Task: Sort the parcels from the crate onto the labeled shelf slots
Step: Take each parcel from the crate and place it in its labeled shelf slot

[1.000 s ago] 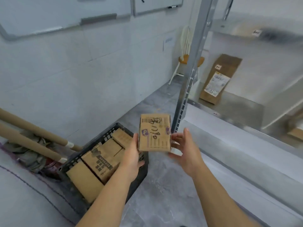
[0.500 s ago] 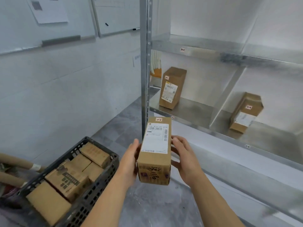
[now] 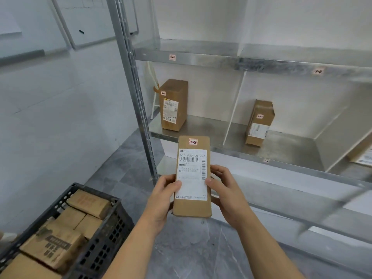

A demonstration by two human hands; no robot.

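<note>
Between both hands I hold a flat brown parcel (image 3: pixel 192 176) upright in front of the shelf, its white shipping label and a small tag reading 2-2 facing me. My left hand (image 3: pixel 163 200) grips its left edge, my right hand (image 3: pixel 226 194) its right edge. The black plastic crate (image 3: pixel 104 236) at lower left holds several more brown parcels. On the metal shelf (image 3: pixel 281 158), one parcel tagged 2-1 (image 3: pixel 174 104) stands at the left and one tagged 2-2 (image 3: pixel 259 122) stands in the slot to its right.
A grey upright post (image 3: pixel 133 93) stands between the crate and the shelf. Slot tags 1-1 (image 3: pixel 172 57) and 1-2 (image 3: pixel 318 71) sit on the upper shelf edge, a 2-2 tag (image 3: pixel 266 161) on the lower one. Another parcel (image 3: pixel 361 154) shows at far right. The floor is grey tile.
I have turned the parcel so its labelled face points at me and lifted it toward the shelf. My view has swung up and right from the crate to the shelf slots.
</note>
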